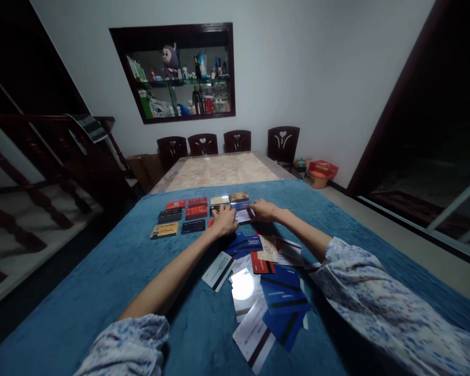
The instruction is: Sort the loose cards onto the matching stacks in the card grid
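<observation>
In the head view a white card (243, 216) lies at the right end of the sorted rows, between my two hands. My left hand (225, 220) has its fingers curled at the card's left edge and covers part of the cards beneath. My right hand (263, 210) pinches at the card's right edge. Just beyond it is a blue card (239, 206), with a gold card (238, 197) behind. Nearer to me spreads a loose heap with blue cards (284, 292), a red card (263, 262), a pale green card (219, 271) and a white striped card (254, 337).
Neat stacks stand to the left, among them red cards (196, 211), black cards (169, 215) and a yellow card (164, 230). A blue cloth (113, 271) covers the near table; the bare tabletop (223, 168) shows beyond. Dark chairs (284, 143) line the far end.
</observation>
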Demonstrator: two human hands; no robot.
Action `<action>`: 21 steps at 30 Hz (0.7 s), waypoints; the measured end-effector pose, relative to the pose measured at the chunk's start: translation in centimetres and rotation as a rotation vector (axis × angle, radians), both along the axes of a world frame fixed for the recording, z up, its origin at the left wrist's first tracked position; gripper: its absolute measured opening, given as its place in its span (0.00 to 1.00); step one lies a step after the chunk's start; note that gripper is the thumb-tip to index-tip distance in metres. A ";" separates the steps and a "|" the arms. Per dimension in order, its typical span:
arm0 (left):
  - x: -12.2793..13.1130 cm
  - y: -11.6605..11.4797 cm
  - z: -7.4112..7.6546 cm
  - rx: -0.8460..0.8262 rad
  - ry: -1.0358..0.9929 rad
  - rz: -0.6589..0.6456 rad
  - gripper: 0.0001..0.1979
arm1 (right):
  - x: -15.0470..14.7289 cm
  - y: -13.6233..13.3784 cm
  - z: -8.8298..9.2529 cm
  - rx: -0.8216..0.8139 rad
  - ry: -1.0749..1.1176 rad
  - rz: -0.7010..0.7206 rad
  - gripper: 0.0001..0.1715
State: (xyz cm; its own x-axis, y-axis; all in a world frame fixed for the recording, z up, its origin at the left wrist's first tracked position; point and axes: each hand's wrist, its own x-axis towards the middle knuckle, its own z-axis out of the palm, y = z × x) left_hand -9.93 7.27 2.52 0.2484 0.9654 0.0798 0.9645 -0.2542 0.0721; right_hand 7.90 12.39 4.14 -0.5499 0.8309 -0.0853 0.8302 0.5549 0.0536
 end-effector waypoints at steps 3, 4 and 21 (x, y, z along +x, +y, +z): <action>0.0 0.7 -0.4 -0.018 0.000 0.003 0.14 | 0.0 0.7 -0.3 -0.022 -0.007 0.005 0.28; 0.0 0.9 -0.5 -0.024 -0.001 0.003 0.14 | 0.1 0.8 -0.4 -0.030 -0.006 0.011 0.28; -0.5 2.1 -0.8 -0.073 0.021 -0.035 0.17 | -0.2 1.3 0.1 -0.098 -0.036 0.059 0.24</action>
State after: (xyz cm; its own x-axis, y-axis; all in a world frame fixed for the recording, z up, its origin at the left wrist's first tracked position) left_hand -10.48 9.35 1.68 0.2830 0.9591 0.0042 0.9566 -0.2826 0.0711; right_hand 7.66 13.65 4.26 -0.5930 0.7837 -0.1849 0.7941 0.6072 0.0264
